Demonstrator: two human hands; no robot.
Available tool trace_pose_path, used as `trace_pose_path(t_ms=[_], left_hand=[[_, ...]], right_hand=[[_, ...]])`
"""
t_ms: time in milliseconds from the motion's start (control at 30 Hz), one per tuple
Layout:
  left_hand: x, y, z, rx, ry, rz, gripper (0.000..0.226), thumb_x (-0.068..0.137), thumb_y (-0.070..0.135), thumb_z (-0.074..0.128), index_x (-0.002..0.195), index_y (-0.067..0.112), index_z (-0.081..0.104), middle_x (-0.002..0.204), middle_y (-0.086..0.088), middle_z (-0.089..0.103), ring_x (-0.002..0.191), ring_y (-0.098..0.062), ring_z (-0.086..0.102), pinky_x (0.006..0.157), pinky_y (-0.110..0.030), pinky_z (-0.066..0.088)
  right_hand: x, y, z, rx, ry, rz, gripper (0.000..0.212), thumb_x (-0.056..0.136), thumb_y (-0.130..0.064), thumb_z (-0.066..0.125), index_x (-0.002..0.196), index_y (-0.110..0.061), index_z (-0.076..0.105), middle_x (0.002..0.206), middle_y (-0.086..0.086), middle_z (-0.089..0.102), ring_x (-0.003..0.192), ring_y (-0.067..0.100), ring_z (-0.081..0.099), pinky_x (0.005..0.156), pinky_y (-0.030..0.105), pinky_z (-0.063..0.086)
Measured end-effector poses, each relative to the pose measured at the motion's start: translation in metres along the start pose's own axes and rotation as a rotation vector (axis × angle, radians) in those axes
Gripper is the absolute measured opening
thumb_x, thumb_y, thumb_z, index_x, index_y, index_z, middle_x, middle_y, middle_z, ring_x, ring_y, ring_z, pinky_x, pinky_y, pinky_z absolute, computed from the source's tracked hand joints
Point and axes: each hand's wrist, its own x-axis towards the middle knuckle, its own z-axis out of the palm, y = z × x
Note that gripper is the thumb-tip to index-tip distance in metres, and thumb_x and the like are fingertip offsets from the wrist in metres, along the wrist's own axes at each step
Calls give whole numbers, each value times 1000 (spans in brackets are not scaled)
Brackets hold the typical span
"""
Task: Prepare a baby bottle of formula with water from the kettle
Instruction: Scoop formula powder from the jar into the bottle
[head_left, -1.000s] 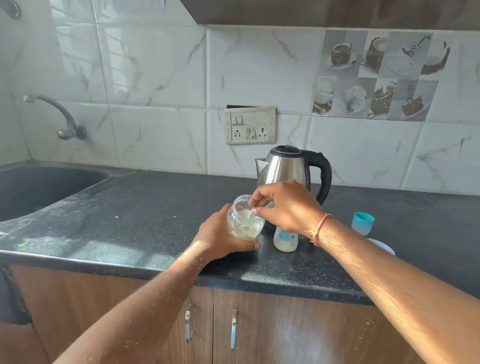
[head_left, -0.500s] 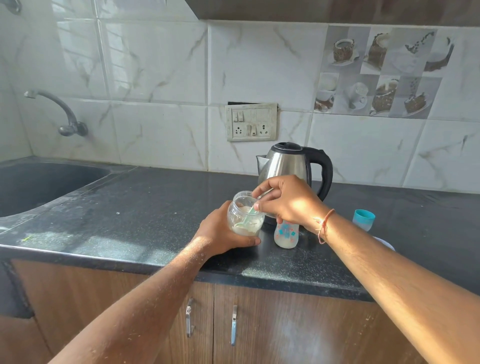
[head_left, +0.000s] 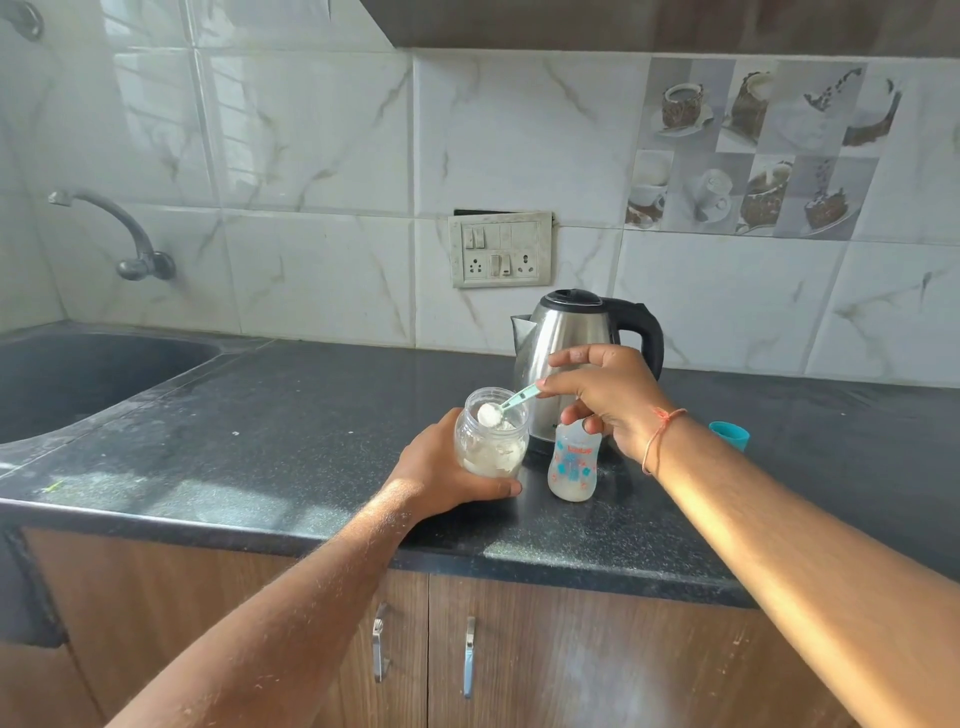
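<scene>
Right now your bench carries everything near its front edge, with the sink off at its left end. Your kettle stands toward the back, lid down, just behind the two containers. Your left hand is wrapped around the open jar of powder, steadying it on the bench. Just to the right of the jar stands the bottle, uncapped, with a little cloudy liquid at the bottom; its teal cap sits further right. Your right hand pinches the scoop by its handle, the heaped bowl level with the jar's mouth.

The risk, as I judge it, is the crossing: the bottle's neck is narrow and partly hidden under your own right hand, so a tilted or hurried scoop would shed powder onto the bench. A knock from your wrist could also tip the light bottle.
</scene>
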Motion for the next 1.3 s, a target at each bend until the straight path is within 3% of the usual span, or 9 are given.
trace_pose_path(t_ms=[267, 467, 667, 900, 1133, 1300], left_hand=[[0, -2, 0, -11, -1, -12, 99, 48, 73, 100, 136, 47, 61, 122, 25, 77, 116, -1, 72, 106, -43, 61], [1, -1, 0, -7, 1, -31, 96, 49, 72, 100, 133, 44, 63, 119, 24, 77, 112, -1, 73, 105, -42, 61], [1, 0, 1, -20, -1, -39, 96, 49, 70, 100, 133, 42, 63, 119, 24, 78, 112, -1, 73, 106, -40, 61], [2, -3, 1, -20, 2, -44, 96, 49, 70, 102, 133, 43, 64, 120, 24, 78, 112, 1, 73, 107, -40, 60], [3, -4, 1, -23, -4, -41, 96, 50, 69, 103, 133, 42, 63, 119, 24, 79, 111, 1, 73, 106, -39, 60], [3, -6, 1, -22, -7, -41, 96, 49, 72, 103, 132, 43, 64, 119, 24, 79, 112, 1, 74, 107, -41, 61]], right_hand=[[0, 4, -34, 169, 112, 50, 26, 88, -6, 89, 108, -14, 75, 89, 10, 85, 48, 14, 66, 46, 24, 57], [-4, 16, -68, 167, 177, 62, 23, 89, -7, 88, 107, -15, 76, 90, 10, 85, 48, 13, 66, 49, 26, 60], [-8, 23, -81, 135, 224, 26, 24, 88, -6, 89, 105, -16, 76, 74, 1, 81, 48, 15, 66, 50, 27, 59], [-10, 28, -76, 42, 250, -62, 21, 88, -9, 89, 103, -18, 77, 86, 7, 80, 48, 14, 66, 54, 30, 61], [-15, 32, -75, -24, 261, -197, 17, 91, -8, 86, 99, -20, 75, 86, 0, 84, 51, 11, 67, 56, 28, 59], [-18, 34, -75, -130, 252, -305, 16, 92, -10, 85, 98, -22, 75, 81, -8, 83, 55, 9, 69, 66, 34, 63]])
